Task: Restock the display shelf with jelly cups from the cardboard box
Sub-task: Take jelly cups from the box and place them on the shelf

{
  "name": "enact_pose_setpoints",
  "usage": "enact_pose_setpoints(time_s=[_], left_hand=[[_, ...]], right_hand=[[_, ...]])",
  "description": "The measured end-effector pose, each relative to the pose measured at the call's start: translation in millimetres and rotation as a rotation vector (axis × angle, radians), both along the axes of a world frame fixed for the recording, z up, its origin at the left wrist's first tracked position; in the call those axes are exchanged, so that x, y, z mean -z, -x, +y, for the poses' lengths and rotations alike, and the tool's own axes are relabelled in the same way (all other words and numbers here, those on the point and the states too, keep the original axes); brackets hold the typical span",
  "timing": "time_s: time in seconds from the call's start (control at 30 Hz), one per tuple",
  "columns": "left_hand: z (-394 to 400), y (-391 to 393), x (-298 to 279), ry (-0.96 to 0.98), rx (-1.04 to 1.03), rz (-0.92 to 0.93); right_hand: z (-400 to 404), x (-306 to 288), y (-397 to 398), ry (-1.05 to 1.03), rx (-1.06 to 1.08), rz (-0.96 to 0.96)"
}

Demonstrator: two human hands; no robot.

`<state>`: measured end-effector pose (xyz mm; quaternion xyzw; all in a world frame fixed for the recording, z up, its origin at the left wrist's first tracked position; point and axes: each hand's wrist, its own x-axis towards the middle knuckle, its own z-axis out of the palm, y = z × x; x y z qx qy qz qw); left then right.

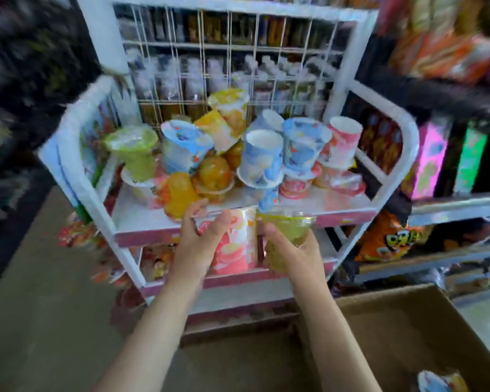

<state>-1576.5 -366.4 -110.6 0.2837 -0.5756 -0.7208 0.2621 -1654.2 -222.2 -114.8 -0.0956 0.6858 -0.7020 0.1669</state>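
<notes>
The left hand [201, 239] holds a pink jelly cup [234, 241] just in front of the white display shelf [142, 216]. Its fingers [197, 212] curl round the cup's left side, and the thumb lies across the front. The right hand [294, 251] holds a green jelly cup [287, 230] right beside the pink one. Its fingers wrap round the cup from below, and the clear rim points up toward the shelf. Both cups are at the front edge of the shelf, but they do not sit on it.

On the shelf lies a messy pile of jelly cups [224, 154]. Some stand up, some lie on their sides, and some are upside down. A green cup [133, 149] is at the left end of the shelf. Blue cups [266, 157] are in the middle, yellow and orange ones [210, 171] lean between them, and pink cups [341, 142] are at the right end. A white wire grid [238, 66] stands behind the pile.

The cardboard box [408, 329] is below the shelf and to its right, close to the person. One more blue cup [436, 381] shows in the box's bottom corner. Bags of snacks [388, 239] sit on a rack to the right of the shelf. The whole picture is blurry.
</notes>
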Motion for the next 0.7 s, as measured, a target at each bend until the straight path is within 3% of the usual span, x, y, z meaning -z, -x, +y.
enact_pose_setpoints(time_s=[0.17,0.37,0.5,0.7], left_hand=[[-37,-7,-64,0.135,-0.135,0.078],[-75,-8,-99,0.233,-0.268,0.062],[-100,5,-123,0.352,-0.385,0.077],[-132,38,-156,0.573,-0.396,0.085]], right_hand=[[-36,-61,14,0.038,-0.159,0.166],[-86,-107,59,0.055,-0.305,0.321],[-116,-135,104,-0.04,-0.384,0.42],[-137,-163,171,-0.128,-0.442,0.542]])
